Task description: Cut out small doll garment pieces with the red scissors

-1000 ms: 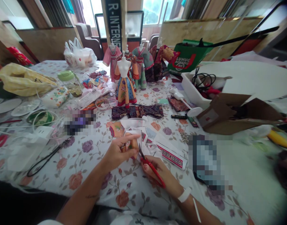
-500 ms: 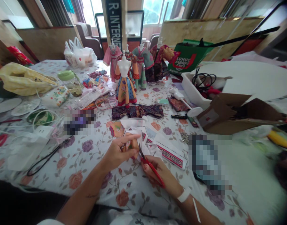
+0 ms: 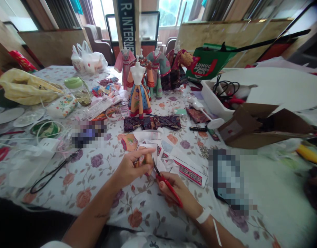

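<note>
Unmoved: orange piece [image 3: 148,159] pinched in left hand [image 3: 129,168], red scissors [image 3: 170,189] clasped in right hand [image 3: 182,189].

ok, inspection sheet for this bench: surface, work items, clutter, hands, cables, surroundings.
Surface: floral tablecloth, much of it covered.
Work items: orange patterned fabric piece and red-handled scissors; printed border strip lying beyond.
Clutter: green-lidded jar and yellow bag at left; cardboard box and white box at right.
Hands: left hand grips the fabric piece; right hand holds the scissors, blades beside the fabric.
Cables: white cable at left; black cables in the white box.
Surroundings: windows, chair, lettered sign.
</note>
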The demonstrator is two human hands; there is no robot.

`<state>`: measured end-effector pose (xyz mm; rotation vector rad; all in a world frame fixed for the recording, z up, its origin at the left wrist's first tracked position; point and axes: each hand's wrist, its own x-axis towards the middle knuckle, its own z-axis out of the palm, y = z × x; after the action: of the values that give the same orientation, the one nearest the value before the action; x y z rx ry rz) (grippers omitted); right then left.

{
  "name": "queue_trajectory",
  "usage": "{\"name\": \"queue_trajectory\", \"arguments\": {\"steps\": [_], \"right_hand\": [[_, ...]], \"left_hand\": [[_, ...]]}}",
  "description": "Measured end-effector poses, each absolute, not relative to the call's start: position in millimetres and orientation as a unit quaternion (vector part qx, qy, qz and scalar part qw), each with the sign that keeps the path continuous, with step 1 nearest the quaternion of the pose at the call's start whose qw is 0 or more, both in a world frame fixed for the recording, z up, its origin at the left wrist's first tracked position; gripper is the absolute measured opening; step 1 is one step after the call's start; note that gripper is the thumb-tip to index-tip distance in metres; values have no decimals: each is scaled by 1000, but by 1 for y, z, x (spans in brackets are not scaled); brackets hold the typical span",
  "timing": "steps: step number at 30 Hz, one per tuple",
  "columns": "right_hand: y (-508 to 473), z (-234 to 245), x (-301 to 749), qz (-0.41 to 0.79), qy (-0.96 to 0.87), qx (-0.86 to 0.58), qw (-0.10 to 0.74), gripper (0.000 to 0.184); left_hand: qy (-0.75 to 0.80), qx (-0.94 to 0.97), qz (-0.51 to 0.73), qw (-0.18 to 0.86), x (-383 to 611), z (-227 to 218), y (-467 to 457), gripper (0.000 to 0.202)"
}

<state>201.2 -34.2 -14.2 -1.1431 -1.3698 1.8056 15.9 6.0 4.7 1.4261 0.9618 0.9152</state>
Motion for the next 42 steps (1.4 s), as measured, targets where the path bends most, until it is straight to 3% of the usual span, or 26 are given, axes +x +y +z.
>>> {"name": "queue_trajectory", "arguments": {"steps": [42], "right_hand": [[-37, -21, 203, 682, -499, -439, 306, 53]], "left_hand": [[421, 579, 381, 586, 16, 6, 6, 50]]}}
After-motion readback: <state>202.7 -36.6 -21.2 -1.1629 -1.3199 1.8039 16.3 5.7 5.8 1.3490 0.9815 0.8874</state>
